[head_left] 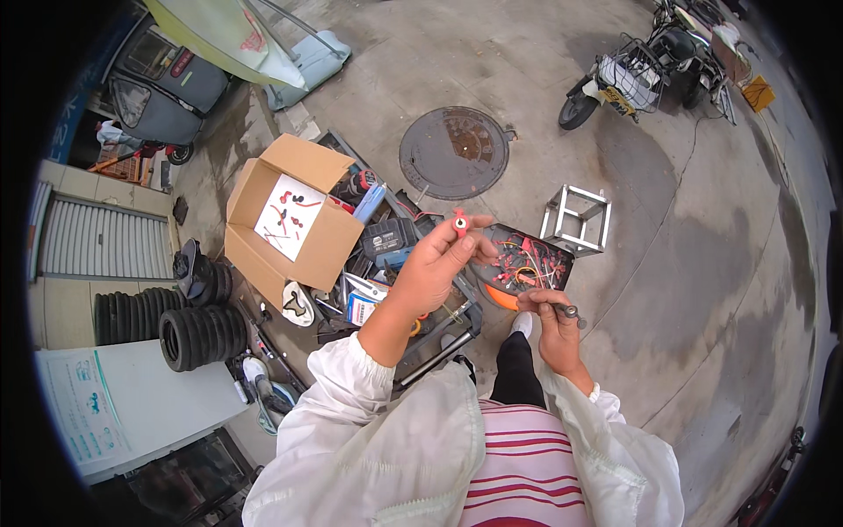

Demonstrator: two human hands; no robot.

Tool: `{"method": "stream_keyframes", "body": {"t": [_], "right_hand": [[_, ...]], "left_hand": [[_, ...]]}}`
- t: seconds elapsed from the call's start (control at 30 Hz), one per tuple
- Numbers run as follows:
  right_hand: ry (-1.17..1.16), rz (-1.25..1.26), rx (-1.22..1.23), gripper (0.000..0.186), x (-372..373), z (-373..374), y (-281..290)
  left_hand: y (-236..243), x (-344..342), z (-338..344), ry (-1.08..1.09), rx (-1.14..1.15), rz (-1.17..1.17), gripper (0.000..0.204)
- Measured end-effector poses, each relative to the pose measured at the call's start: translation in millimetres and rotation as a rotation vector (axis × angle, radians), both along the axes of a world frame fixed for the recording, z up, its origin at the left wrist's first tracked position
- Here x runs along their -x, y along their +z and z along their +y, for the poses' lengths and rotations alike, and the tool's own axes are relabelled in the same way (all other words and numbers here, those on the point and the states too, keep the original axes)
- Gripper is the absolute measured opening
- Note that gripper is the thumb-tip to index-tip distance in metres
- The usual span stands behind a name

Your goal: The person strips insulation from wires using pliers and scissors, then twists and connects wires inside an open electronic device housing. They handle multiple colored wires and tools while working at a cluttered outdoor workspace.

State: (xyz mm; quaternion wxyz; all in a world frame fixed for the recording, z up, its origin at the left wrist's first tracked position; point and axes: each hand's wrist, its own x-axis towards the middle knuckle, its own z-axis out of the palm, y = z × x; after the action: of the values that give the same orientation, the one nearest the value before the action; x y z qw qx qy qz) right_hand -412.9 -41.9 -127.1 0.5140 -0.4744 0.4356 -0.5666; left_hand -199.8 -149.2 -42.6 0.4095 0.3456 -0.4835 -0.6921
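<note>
My left hand (432,265) is raised over the tool cart, thumb and fingers closed on a small red part (460,225) with a pale round centre; it looks like a plastic connector or terminal. My right hand (557,338), lower and to the right, grips a short dark metal tool (569,312) with a rounded end; its exact kind does not show. Between and beyond the hands lies a black tray (564,283) full of red pieces and coloured wires. An orange rounded object (501,297) peeks out below it.
An open cardboard box (338,237) holds a white sheet (288,220) with small red and black pieces. Beside it are a dark power-tool battery (389,239) and other tools. A metal frame stool (578,220), manhole cover (453,153), stacked tyres (204,337) and scooter (650,66) stand around.
</note>
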Motion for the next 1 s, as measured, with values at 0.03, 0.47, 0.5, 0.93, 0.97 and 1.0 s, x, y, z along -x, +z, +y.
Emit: {"method": "stream_keyframes", "body": {"t": [0.03, 0.47, 0.5, 0.93, 0.97, 1.0], "right_hand": [[0.008, -0.029, -0.002, 0.017, -6, 1, 7], [0.387, -0.420, -0.017, 0.037, -81, 12, 86], [0.440, -0.449, -0.015, 0.036, -86, 14, 95], [0.443, -0.705, 0.026, 0.034, -120, 13, 131], [0.400, -0.668, 0.019, 0.034, -113, 16, 127], [0.282, -0.613, -0.074, 0.032, -116, 14, 134]], "left_hand": [[10, -7, 8, 0.011, 0.027, 0.002, 0.044], [29, -136, 88, 0.403, -0.085, 0.034, 0.020], [29, -145, 95, 0.398, -0.125, 0.114, 0.020], [32, -204, 131, 0.385, -0.071, 0.371, 0.025], [36, -202, 134, 0.442, -0.071, 0.244, 0.023], [36, -198, 135, 0.505, -0.015, 0.169, 0.022]]}}
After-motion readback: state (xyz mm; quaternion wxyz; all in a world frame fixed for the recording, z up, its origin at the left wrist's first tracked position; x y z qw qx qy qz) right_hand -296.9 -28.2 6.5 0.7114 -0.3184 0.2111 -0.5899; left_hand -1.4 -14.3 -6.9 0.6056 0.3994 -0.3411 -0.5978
